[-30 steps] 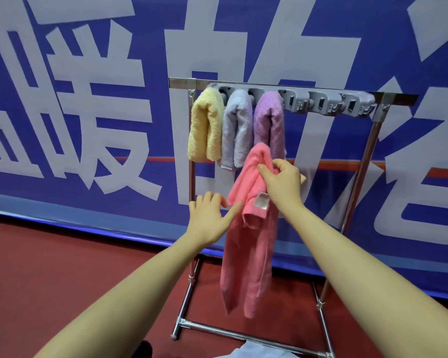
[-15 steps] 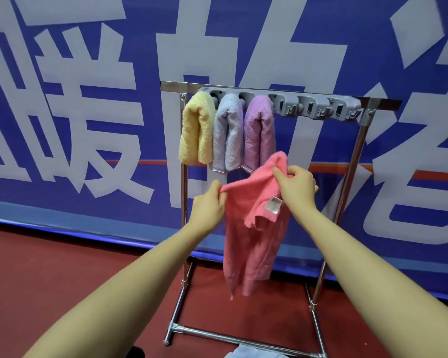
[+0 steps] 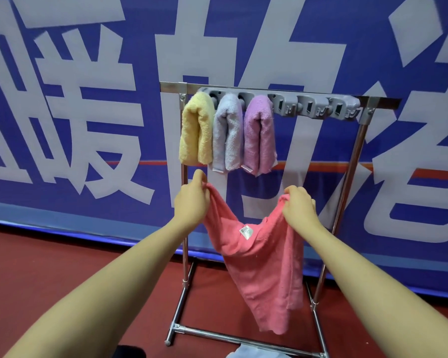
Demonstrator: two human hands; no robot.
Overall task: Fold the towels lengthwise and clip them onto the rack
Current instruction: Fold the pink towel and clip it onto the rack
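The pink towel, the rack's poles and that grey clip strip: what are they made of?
Pink towel: soft terry-like cloth, fuzzy and matte, sagging limply between both hands.
Rack's poles: apparently polished metal, bright and mirror-like.
Grey clip strip: probably moulded plastic, uniform dull grey with shaped slots.

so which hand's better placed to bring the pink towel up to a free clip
Probably the right hand. It pinches the pink towel's corner almost directly below the empty clips on the rack. The left hand grips the other corner under the yellow towel, whose clip is taken.
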